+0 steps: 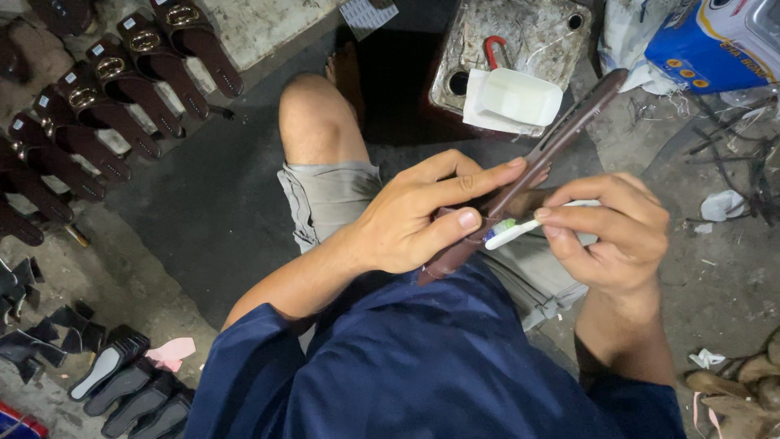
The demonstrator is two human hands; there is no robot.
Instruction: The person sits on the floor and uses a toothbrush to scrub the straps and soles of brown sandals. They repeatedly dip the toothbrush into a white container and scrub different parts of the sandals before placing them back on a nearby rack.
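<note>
Seen from above, a seated person in a dark blue shirt (422, 366) and grey shorts (333, 195) works over their lap. The left hand (414, 215) is closed around a long, thin brown leather-look sandal sole (561, 138), thumb pressing its near edge and forefinger stretched along its side; the sole is held on edge, slanting from the lap up and away to the right. The right hand (613, 236) pinches a white plastic toothbrush with green-tinted bristles (512, 230) between thumb and fingers, and the brush head touches the sole just beside the left thumb.

Beyond the knees stands a stained, battered metal box (552, 32) with a shallow white plastic tray (520, 96) and a red hook-shaped clip (493, 50) on top. At the upper right lies a blue and white printed package (715, 41). Along the upper left, a row of finished dark brown sandals with gold-coloured buckles (122, 77) lies on the concrete floor (154, 268). At the lower left are black sandal soles with pale insoles (122, 382) and a small pink scrap (172, 352). Scraps and tangled threads (731, 162) litter the floor to the right
</note>
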